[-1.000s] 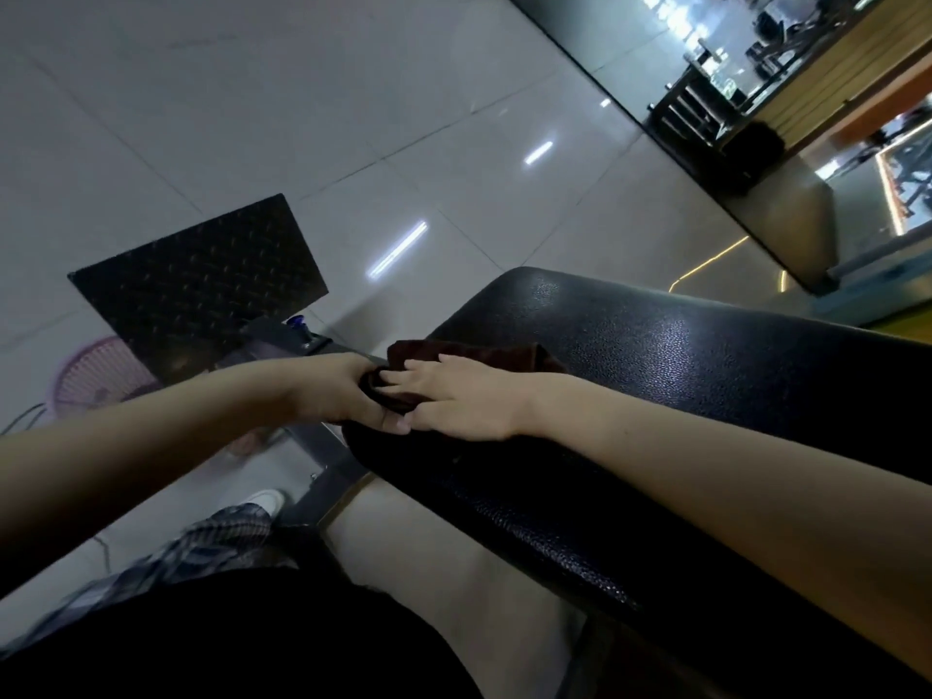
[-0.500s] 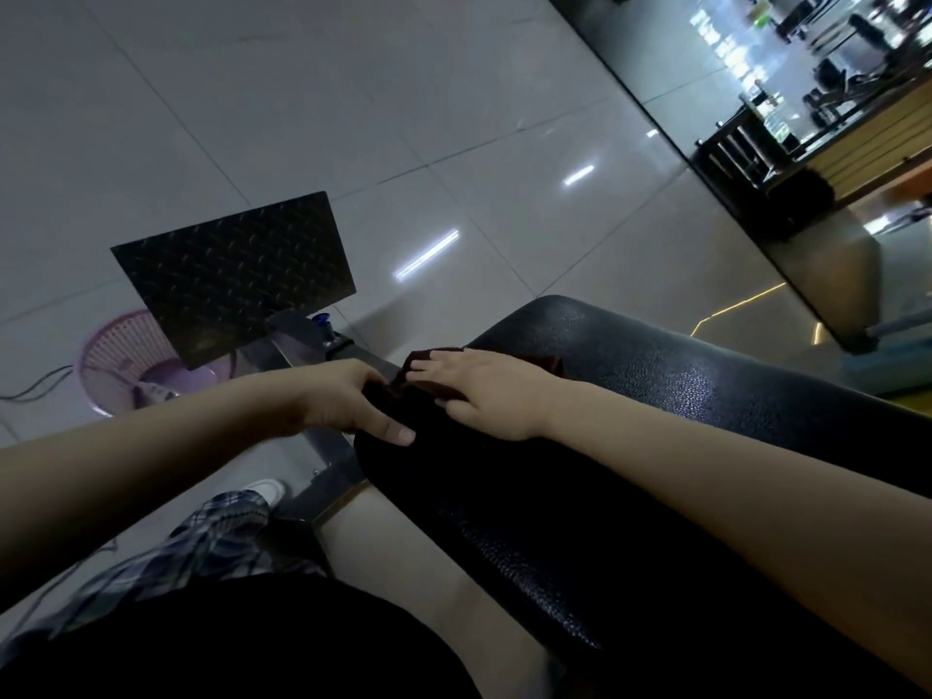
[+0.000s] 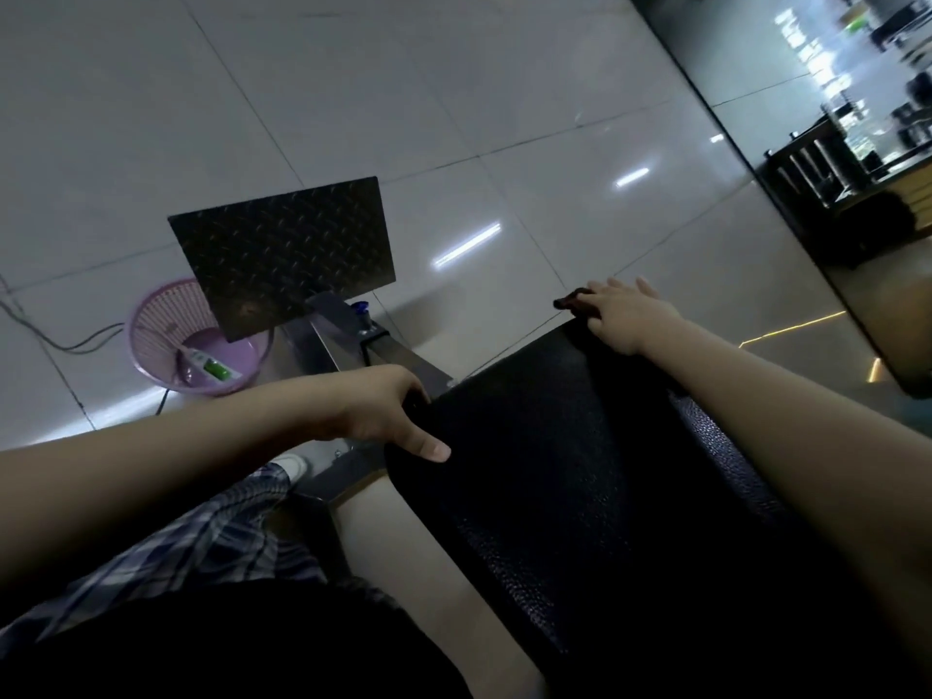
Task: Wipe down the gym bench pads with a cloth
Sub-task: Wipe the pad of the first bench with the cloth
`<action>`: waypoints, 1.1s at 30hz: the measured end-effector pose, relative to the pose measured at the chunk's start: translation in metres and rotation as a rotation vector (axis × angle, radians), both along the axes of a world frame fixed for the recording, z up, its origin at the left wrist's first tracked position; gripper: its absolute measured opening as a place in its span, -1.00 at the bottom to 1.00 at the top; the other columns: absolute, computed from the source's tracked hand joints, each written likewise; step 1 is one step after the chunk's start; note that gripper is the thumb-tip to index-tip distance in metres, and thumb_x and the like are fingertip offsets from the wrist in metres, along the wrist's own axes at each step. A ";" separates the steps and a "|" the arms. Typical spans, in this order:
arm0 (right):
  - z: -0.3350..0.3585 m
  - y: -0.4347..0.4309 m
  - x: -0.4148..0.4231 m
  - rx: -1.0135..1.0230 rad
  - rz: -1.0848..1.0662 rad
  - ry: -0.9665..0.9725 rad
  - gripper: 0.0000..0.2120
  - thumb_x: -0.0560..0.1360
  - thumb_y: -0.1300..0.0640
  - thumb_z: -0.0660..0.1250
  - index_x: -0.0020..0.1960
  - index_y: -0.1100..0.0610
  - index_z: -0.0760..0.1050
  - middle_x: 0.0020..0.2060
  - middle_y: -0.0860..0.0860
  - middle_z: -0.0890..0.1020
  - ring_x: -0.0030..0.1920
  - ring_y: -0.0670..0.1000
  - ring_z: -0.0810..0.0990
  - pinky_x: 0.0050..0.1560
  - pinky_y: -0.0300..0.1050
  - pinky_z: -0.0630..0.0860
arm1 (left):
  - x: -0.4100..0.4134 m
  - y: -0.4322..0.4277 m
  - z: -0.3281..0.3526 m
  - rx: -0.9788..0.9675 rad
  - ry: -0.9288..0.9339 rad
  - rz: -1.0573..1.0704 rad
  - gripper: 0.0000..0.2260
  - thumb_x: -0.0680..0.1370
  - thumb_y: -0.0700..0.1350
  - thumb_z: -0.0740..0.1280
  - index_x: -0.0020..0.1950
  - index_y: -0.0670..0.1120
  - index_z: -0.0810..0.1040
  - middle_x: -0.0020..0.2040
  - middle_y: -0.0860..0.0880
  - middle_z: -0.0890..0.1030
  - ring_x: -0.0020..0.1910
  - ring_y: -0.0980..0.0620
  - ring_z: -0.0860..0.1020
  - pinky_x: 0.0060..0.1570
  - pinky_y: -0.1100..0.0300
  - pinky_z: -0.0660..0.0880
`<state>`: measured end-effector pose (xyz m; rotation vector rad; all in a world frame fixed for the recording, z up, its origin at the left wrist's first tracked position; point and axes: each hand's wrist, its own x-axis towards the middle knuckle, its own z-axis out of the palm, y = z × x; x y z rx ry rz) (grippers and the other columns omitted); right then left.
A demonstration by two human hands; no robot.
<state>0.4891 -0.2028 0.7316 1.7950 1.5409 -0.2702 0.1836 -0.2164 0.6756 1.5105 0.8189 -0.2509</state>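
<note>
We look down on a pale tiled floor (image 3: 353,93) with streaks of light reflected in it; along its right side runs a dark glass or mirrored wall (image 3: 746,93), and we cannot make out the blurred shapes in it; across the lower right lies the black, grained bench pad (image 3: 580,471), its far end pointing away from us; beyond its left corner a grey metal frame (image 3: 388,351) rises to a tilted black tread plate (image 3: 282,249); at the bottom left we see a plaid garment (image 3: 191,537) and, past it, the toe of a white shoe (image 3: 295,464).

Our left hand (image 3: 383,411) grips the left corner of the pad's end, the thumb laid on top and the fingers curled over the edge out of sight; our right hand (image 3: 625,312) lies flat at the far right corner, fingers straight and spread, pressing the cloth (image 3: 572,301); the cloth is dark reddish, mostly covered by that hand, a little of it showing to the left of the fingers at the pad's edge.

Left of the plate a lavender basket (image 3: 151,335) stands on the floor with a green-labelled item (image 3: 217,369) inside; a dark cable (image 3: 65,340) trails beside it; a small blue knob (image 3: 360,308) sits on the frame.
</note>
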 end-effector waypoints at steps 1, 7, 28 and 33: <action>-0.001 0.001 0.000 0.013 -0.031 0.007 -0.53 0.63 0.09 0.04 0.53 0.03 0.17 0.52 0.02 0.20 0.51 0.07 0.14 0.49 0.07 -0.04 | 0.000 -0.001 0.001 0.009 0.005 0.002 -0.51 0.31 0.05 0.57 0.16 -0.10 0.58 0.04 -0.01 0.65 0.03 0.03 0.61 0.16 0.07 0.54; 0.002 -0.010 -0.043 -0.019 -0.086 0.298 -0.62 0.66 0.22 0.04 0.45 0.14 0.34 0.42 0.12 0.36 0.47 0.11 0.23 0.36 -0.21 0.11 | -0.002 -0.002 0.005 0.040 0.010 -0.017 -0.55 0.35 0.06 0.54 0.13 -0.13 0.58 0.01 -0.03 0.65 0.01 0.01 0.61 0.14 0.06 0.54; 0.055 -0.105 -0.166 -0.116 -0.573 1.071 -0.82 0.56 0.09 0.24 0.03 0.14 0.57 -0.19 -0.03 0.65 -0.17 -0.06 0.62 -0.11 -0.25 0.50 | -0.002 0.012 0.056 0.162 -0.212 -0.395 -0.09 0.33 0.00 0.57 0.55 0.01 0.13 0.47 0.11 0.30 0.43 0.12 0.29 0.32 0.29 0.26; 0.087 -0.111 -0.146 0.173 -1.227 1.563 -0.63 0.36 0.09 0.35 0.12 0.22 0.56 -0.06 0.14 0.67 -0.04 0.12 0.64 0.18 0.05 0.52 | 0.003 0.037 0.093 0.003 -0.435 -0.230 -0.42 0.32 0.20 0.47 0.23 -0.08 0.52 0.13 -0.04 0.64 0.12 -0.01 0.61 0.11 0.13 0.56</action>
